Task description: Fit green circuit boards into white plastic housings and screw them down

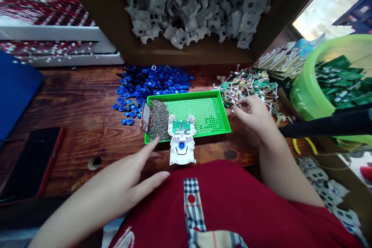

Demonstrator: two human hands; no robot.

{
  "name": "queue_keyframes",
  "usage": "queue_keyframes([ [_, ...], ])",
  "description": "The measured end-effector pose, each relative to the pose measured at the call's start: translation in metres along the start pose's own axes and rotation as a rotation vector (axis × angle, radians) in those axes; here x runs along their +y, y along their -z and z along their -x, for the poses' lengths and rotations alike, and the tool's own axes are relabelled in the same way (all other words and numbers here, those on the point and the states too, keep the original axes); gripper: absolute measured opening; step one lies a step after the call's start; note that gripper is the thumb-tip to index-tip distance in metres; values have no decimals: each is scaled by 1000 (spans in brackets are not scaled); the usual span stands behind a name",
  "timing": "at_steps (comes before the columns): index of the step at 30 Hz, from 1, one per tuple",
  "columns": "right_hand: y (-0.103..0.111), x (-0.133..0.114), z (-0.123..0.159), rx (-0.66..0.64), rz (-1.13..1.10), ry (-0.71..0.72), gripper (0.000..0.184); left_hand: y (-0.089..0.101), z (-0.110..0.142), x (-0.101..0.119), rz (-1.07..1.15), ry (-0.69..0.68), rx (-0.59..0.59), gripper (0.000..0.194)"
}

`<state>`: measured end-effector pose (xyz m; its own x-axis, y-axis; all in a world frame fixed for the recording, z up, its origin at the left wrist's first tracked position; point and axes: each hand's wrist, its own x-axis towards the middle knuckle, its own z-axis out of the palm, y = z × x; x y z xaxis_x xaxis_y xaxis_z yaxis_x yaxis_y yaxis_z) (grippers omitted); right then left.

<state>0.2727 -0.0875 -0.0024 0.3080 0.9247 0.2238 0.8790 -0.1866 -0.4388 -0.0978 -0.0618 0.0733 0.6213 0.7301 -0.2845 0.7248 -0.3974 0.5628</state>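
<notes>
A white plastic housing rests across the near edge of a green tray. A green circuit board sits in its upper part, with a round blue piece and a dark curved line below. Left of the housing, my left hand is open and empty, its thumb and fingers apart; the fingertips are near the tray's front left corner. My right hand is at the near edge of a pile of small wired boards. Its thumb and index finger draw together there; whatever they pinch is too small to name.
Small metal screws fill the tray's left end. Blue parts lie behind it. A green tub of circuit boards stands right, near yellow-handled pliers. A phone lies left; a shelf of white housings rises behind.
</notes>
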Motion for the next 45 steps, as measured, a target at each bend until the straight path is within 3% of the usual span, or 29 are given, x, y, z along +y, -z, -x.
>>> queue_keyframes([
  [2, 0, -3, 3, 53, -94, -34, 22, 9, -7, 10, -192, -101, 16, 65],
  [5, 7, -22, 10, 55, -233, -16, 25, 12, -34, 37, -324, -395, 215, 49],
  [7, 18, -45, 17, -22, -342, 54, 24, 7, -56, 53, -397, -616, 374, 36],
  [9, 30, -70, 23, -165, -475, 153, 19, 0, -75, 63, -451, -769, 380, 36],
  [12, 41, -98, 30, -353, -542, 242, 11, -9, -88, 64, -459, -853, 384, 32],
  [18, 31, -118, 31, -419, -534, 270, 16, -19, -80, 42, -213, -784, 564, 21],
  [22, 22, -121, 35, -435, -540, 279, 19, -19, -73, 34, -226, -797, 536, 29],
  [27, 17, -120, 42, -388, -606, 199, 40, -18, -69, 29, -310, -821, 570, 23],
  [34, 10, -121, 54, -327, -656, 175, 48, -21, -66, 24, -245, -800, 474, 20],
  [37, 7, -118, 56, -262, -678, 266, 46, -23, -61, 24, -134, -690, 508, 13],
  [41, 6, -113, 55, -149, -498, 430, 21, -26, -54, 26, 126, -511, 578, 7],
  [45, 4, -112, 55, -91, -473, 441, 19, -25, -48, 32, 303, -324, 528, 7],
])
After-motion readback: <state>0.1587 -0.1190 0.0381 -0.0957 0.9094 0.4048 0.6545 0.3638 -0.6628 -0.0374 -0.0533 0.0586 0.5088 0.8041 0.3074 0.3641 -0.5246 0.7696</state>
